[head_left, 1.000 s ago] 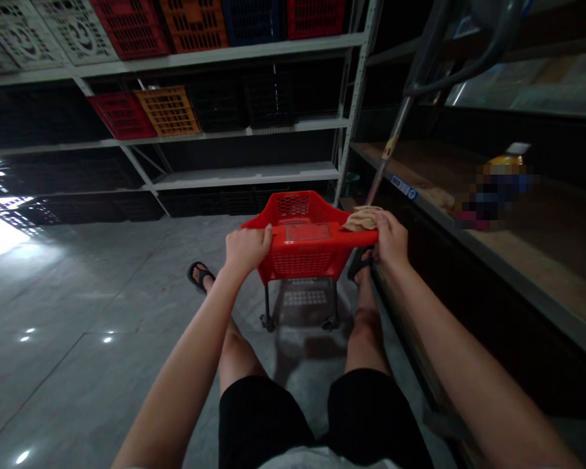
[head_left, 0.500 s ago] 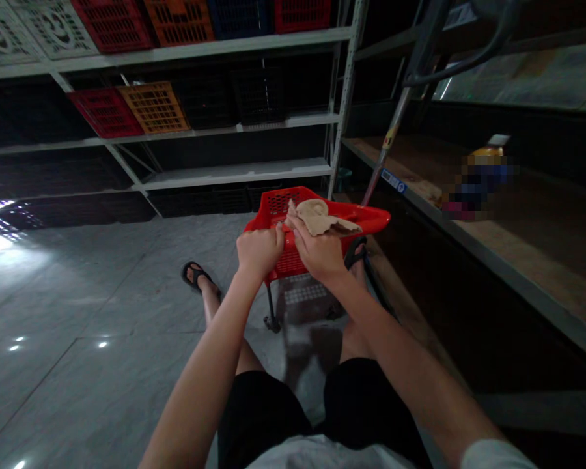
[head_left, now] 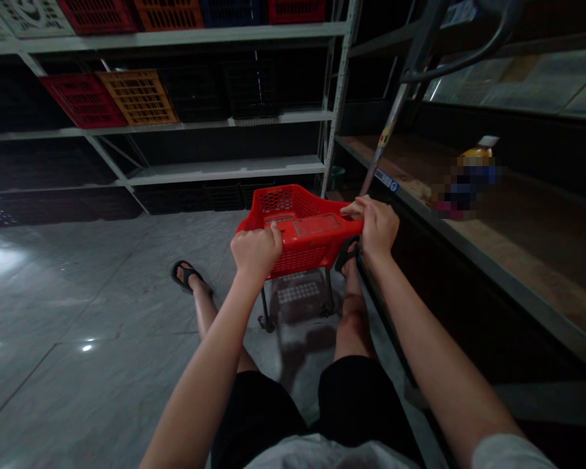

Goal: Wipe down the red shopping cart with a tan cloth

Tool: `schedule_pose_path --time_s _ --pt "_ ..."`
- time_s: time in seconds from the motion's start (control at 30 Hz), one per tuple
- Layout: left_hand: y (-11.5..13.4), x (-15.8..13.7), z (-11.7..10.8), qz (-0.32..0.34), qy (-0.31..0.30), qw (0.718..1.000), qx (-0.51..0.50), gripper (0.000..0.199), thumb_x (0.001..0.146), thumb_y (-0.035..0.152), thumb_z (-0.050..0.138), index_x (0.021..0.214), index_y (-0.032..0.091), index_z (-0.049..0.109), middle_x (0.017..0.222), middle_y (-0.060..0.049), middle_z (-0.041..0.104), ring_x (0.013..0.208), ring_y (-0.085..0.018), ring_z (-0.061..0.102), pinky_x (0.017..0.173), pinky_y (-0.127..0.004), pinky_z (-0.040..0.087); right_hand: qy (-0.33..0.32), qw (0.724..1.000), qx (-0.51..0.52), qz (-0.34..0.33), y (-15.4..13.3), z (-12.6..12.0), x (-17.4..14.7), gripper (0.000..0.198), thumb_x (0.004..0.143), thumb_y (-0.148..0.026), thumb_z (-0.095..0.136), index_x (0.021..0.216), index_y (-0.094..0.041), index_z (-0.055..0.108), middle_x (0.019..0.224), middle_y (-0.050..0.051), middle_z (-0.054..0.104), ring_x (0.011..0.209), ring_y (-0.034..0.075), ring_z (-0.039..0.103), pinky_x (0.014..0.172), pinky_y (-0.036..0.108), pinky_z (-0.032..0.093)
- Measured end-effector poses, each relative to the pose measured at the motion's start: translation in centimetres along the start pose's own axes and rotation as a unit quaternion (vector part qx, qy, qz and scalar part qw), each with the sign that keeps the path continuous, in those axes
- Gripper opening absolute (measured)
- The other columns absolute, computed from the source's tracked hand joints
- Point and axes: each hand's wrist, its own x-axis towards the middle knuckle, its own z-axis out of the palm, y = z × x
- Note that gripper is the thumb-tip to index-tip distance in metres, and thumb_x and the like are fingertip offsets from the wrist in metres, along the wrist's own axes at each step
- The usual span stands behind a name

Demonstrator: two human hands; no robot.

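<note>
A small red plastic shopping cart (head_left: 317,226) on dark legs with casters stands between my feet. My left hand (head_left: 256,251) is closed around the left end of its handle, thumb on top. At the handle's right end, my right hand (head_left: 379,228) is closed over a beige cloth (head_left: 352,209) and presses it to the red plastic. Most of the cloth is hidden under the fingers.
A white metal rack (head_left: 209,170) holding red, orange and dark crates stands ahead. On my right runs a wooden shelf (head_left: 527,228) with a bottle (head_left: 478,153), mostly blurred out. A metal pole (head_left: 385,133) with a dark handle leans beside that shelf.
My right hand has slid rightward along the cart's handle with the cloth, uncovering the handle's middle. My left hand keeps its hold on the left end.
</note>
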Motion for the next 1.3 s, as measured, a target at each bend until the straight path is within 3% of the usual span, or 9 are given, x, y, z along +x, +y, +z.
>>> schedule_pose_path --time_s 0.1,0.23,0.37,0.5,0.73,0.83,0.93,1.1,1.3 --pt "0.3 0.0 0.2 -0.009 0.008 1.0 -0.003 0.07 0.107 0.039 0.024 0.093 0.008 0.085 0.086 -0.023 0.079 0.087 -0.034 0.077 0.081 -0.043 0.055 0.008 0.999 -0.009 -0.045 -4.9 1.6 -4.2 0.045 0.104 -0.035 0.037 0.127 -0.026 0.075 0.13 0.009 0.076 0.133 0.03 0.062 0.13 0.063 0.023" --pt "0.1 0.0 -0.4 0.005 -0.008 1.0 0.002 0.07 0.109 0.04 0.023 0.093 0.01 0.084 0.087 -0.021 0.079 0.087 -0.031 0.078 0.08 -0.039 0.055 -0.059 0.991 0.05 -0.109 -11.6 3.4 -7.6 0.049 0.105 -0.029 0.033 0.139 -0.026 0.068 0.136 0.007 0.074 0.133 0.025 0.064 0.128 0.052 0.034" --pt "-0.5 -0.1 -1.3 0.026 -0.044 0.999 0.0 0.069 0.111 0.041 0.022 0.096 0.013 0.083 0.092 -0.018 0.081 0.089 -0.029 0.078 0.076 -0.035 0.053 -0.139 0.979 0.096 -0.111 -14.1 4.1 -5.8 0.052 0.105 -0.024 0.031 0.148 -0.026 0.061 0.146 0.005 0.069 0.137 0.023 0.062 0.12 0.044 0.047" --pt "-1.4 -0.5 -1.3 0.05 -0.035 0.998 0.005 0.066 0.112 0.043 0.024 0.097 0.015 0.082 0.094 -0.017 0.081 0.091 -0.029 0.078 0.074 -0.033 0.051 -0.156 0.981 0.053 -0.102 -10.7 2.2 -3.1 0.049 0.102 -0.022 0.039 0.145 -0.024 0.063 0.148 0.006 0.067 0.139 0.027 0.061 0.117 0.048 0.049" --pt "-1.7 -1.0 -0.9 0.073 -0.012 0.997 0.013 0.066 0.111 0.043 0.024 0.092 0.017 0.082 0.092 -0.016 0.081 0.09 -0.03 0.078 0.071 -0.034 0.049 -0.189 0.976 -0.027 -0.108 0.3 -3.3 2.0 0.038 0.09 -0.018 0.046 0.107 -0.024 0.08 0.118 0.006 0.081 0.118 0.028 0.071 0.111 0.05 0.05" --pt "-1.3 -0.9 -1.0 0.069 -0.015 0.997 0.005 0.067 0.111 0.042 0.023 0.093 0.016 0.082 0.092 -0.017 0.081 0.09 -0.031 0.078 0.071 -0.034 0.049 -0.21 0.976 0.002 -0.061 3.4 -3.3 4.7 0.042 0.085 -0.019 0.043 0.103 -0.021 0.08 0.112 0.007 0.082 0.111 0.027 0.073 0.105 0.045 0.054" --pt "-0.9 -0.7 -1.0 0.049 -0.016 0.999 0.002 0.067 0.111 0.042 0.024 0.094 0.015 0.083 0.091 -0.018 0.08 0.089 -0.031 0.078 0.072 -0.035 0.05 -0.152 0.988 0.034 -0.006 4.0 -2.3 4.8 0.046 0.084 -0.02 0.039 0.105 -0.019 0.08 0.113 0.009 0.081 0.109 0.028 0.073 0.1 0.044 0.057" --pt "-0.4 -0.6 -1.2 0.007 -0.02 1.0 -0.001 0.066 0.11 0.041 0.026 0.095 0.013 0.084 0.091 -0.019 0.08 0.088 -0.032 0.078 0.075 -0.037 0.052 -0.055 0.997 -0.003 -0.054 -1.7 -1.0 -1.5 0.041 0.092 -0.022 0.042 0.113 -0.025 0.078 0.124 0.007 0.079 0.125 0.029 0.067 0.122 0.057 0.041" --pt "-0.3 -1.2 -1.3 0.004 -0.004 0.996 -0.091 0.056 0.112 0.039 0.028 0.12 0.017 0.079 0.112 -0.016 0.081 0.101 -0.028 0.078 0.089 -0.036 0.056 -0.136 0.983 0.078 -0.098 -12.4 2.3 -5.4 0.052 0.099 -0.014 0.038 0.141 -0.026 0.067 0.145 0.005 0.069 0.142 0.025 0.059 0.126 0.049 0.043"
